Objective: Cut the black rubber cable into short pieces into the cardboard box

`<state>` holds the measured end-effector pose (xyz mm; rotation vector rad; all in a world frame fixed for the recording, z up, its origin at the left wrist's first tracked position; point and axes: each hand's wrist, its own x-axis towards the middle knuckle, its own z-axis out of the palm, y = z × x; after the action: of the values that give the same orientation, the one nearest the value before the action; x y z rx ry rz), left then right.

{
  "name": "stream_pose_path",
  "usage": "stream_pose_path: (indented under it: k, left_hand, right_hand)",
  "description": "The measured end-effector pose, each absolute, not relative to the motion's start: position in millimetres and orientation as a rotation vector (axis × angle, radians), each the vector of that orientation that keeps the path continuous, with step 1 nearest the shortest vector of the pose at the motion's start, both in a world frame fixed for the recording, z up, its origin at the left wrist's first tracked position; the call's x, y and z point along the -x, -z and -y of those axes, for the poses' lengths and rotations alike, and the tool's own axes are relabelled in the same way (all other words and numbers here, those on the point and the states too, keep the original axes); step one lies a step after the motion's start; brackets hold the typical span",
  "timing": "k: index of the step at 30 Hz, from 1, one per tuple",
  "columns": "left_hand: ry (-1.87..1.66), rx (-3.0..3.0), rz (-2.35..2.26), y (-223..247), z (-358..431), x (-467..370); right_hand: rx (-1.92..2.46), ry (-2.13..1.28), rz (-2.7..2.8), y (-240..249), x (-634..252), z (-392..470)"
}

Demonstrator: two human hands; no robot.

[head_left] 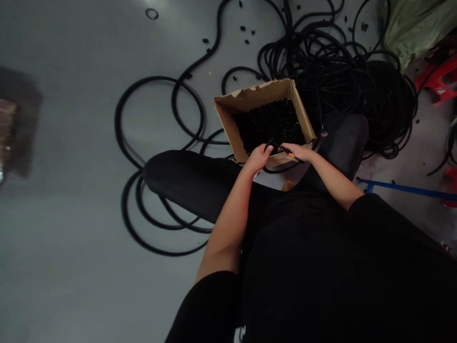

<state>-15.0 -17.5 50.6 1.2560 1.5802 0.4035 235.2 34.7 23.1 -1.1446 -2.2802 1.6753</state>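
My left hand is closed over the near edge of a cardboard box, pinching the end of a black rubber hose. Just to its right, my right hand is wrapped round a slim black-and-orange hand tool, whose exact kind is too small to tell. The tool's far end reaches toward the hose at my left fingers; whether they touch I cannot tell. Inside the box lie many short black cut pieces.
A tangled heap of black hose lies behind and right of the box, with loops spreading left over the grey floor. Small black scraps are scattered beyond. At right are a red stool, a green sack and a blue bar.
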Motion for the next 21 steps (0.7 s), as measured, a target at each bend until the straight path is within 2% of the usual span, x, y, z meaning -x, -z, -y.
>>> stream_pose_path:
  k: [9, 21]
  left_hand:
    - [-0.235, -1.395, -1.549, -33, 16, 15]
    - [-0.310, -1.259, -1.544, -32, 16, 13]
  right_hand:
    - [1.188, -1.525, 2.555, -12, -227, -34]
    - [1.385, -1.751, 2.247, -51, -216, -23]
